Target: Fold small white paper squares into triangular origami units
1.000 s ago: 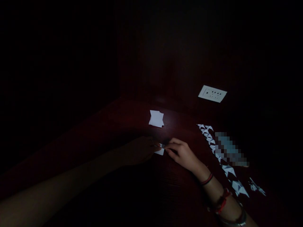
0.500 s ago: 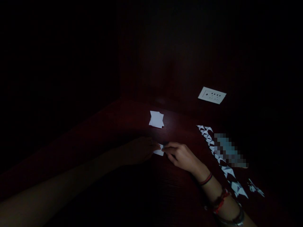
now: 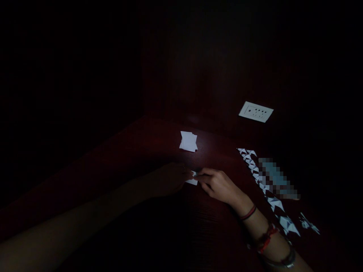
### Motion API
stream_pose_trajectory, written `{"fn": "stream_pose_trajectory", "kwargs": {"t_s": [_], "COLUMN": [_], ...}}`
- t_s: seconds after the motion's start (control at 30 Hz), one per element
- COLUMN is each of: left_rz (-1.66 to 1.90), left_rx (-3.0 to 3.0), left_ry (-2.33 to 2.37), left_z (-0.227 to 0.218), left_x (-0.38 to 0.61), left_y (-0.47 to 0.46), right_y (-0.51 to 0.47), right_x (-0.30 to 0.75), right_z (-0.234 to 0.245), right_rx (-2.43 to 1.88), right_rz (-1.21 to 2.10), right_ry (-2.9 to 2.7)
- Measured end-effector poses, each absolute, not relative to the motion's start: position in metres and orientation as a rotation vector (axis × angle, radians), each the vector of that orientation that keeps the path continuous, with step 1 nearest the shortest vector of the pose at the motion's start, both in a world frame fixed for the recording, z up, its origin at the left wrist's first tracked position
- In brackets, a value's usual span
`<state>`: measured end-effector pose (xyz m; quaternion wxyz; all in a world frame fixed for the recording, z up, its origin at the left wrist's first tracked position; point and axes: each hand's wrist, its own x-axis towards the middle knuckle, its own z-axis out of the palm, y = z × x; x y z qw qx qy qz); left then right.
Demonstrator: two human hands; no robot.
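Observation:
A small white piece of paper lies on the dark red table, partly covered by fingers. My left hand, deep in shadow, has closed fingers at its left and upper edge. From the other side, my right hand pinches the paper's right edge, its fingertips nearly meeting those of the left. How the paper is folded under the fingers cannot be made out. Just beyond the hands sits a loose stack of white paper pieces. Bracelets circle my right wrist and forearm.
Along the right runs a row of folded white paper pieces, beside a pixelated bluish object. A small crumpled-looking white scrap lies nearer. A socket plate is on the back panel. Much of the surroundings is dark.
The view has shifted slightly. My right fingertips have come a little further over the paper, so less of it shows; both hands stay on it.

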<state>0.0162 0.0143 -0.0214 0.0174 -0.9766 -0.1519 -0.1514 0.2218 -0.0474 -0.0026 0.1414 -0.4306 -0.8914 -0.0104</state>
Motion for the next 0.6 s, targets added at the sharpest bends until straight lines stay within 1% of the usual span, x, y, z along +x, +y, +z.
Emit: {"fn": "stream_pose_trajectory", "kwargs": {"t_s": [0.27, 0.6], "left_rz": [-0.335, -0.367], "left_rx": [-2.983, -2.994], "left_ry": [-0.546, -0.501], "left_z": [-0.0171, -0.0147], "left_x": [0.0196, 0.0175], "left_y": [0.0117, 0.0108], "right_y": [-0.0464, -0.0474], "right_x": [0.2214, 0.2288], "right_z": [0.0, -0.001], "right_rx": [-1.24, -1.274], "right_rz": [-0.041, -0.007], "right_ry": [-2.608, -2.53]}}
